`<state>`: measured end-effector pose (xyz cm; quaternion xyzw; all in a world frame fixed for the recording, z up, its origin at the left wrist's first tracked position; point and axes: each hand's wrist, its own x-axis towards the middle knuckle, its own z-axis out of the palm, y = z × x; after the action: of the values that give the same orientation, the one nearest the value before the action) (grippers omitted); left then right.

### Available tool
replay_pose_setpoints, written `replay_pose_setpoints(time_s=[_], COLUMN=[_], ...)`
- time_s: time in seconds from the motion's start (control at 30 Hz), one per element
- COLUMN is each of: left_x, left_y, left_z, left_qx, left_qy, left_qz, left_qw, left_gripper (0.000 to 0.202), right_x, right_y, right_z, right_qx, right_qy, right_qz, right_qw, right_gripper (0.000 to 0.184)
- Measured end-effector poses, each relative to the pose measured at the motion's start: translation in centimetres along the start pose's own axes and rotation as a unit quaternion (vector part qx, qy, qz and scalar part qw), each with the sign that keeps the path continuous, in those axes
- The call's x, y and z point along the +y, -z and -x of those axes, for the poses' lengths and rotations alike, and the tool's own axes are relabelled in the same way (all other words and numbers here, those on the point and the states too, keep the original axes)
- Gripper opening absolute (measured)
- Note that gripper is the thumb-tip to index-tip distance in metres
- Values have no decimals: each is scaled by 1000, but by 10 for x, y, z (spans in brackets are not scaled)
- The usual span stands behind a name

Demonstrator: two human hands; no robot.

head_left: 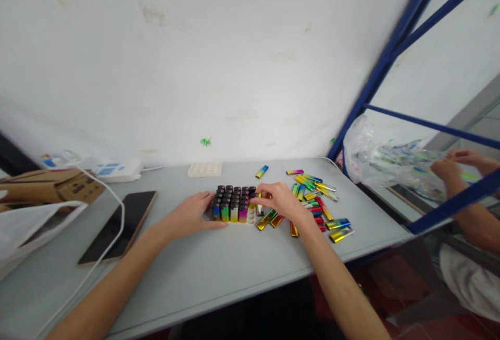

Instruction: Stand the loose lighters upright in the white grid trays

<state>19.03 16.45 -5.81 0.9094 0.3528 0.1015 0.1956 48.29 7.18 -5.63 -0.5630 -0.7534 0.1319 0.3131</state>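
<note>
A white tray (251,218) packed with several upright rainbow-coloured lighters (233,203) with black tops sits mid-table. My left hand (192,215) rests against the tray's left side, fingers curled along it. At the tray's right end my right hand (280,199) has its fingers pinched over a lighter there; the fingertips hide what they grip. Loose lighters (318,199) lie flat in a scatter right of the tray.
A phone (119,225) with a white cable lies at left, near a cardboard box (50,185) and a white bag (27,230). An empty white tray (204,169) and power strip (113,170) sit by the wall. Another person's hands (457,165) work behind a blue frame (449,207) at right.
</note>
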Motion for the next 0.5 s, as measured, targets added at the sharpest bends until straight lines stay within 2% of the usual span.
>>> replay_pose_setpoints(time_s=[0.1, 0.17, 0.27, 0.33, 0.4, 0.5], left_x=[1, 2, 2, 1, 0, -1], left_y=[1, 2, 2, 2, 1, 0], left_z=[0, 0, 0, 0, -1, -1], left_qx=[-10, -7, -9, -9, -3, 6], left_qy=[0, -4, -5, -2, -1, -5], left_qz=[-9, -7, -12, -20, -24, -23], left_qw=[1000, 1000, 1000, 1000, 1000, 1000], left_gripper=[66, 65, 66, 69, 69, 67], right_x=[1, 3, 12, 23, 36, 57], right_y=[-4, 0, 13, 18, 17, 9], right_z=[-1, 1, 4, 4, 3, -1], right_qx=[-2, 8, 89, 165, 212, 206], right_qy=[-28, -30, -39, -54, -51, -13], right_qz=[49, 41, 40, 69, 94, 117], right_qw=[998, 999, 994, 982, 971, 971], right_gripper=[40, 46, 52, 48, 37, 33])
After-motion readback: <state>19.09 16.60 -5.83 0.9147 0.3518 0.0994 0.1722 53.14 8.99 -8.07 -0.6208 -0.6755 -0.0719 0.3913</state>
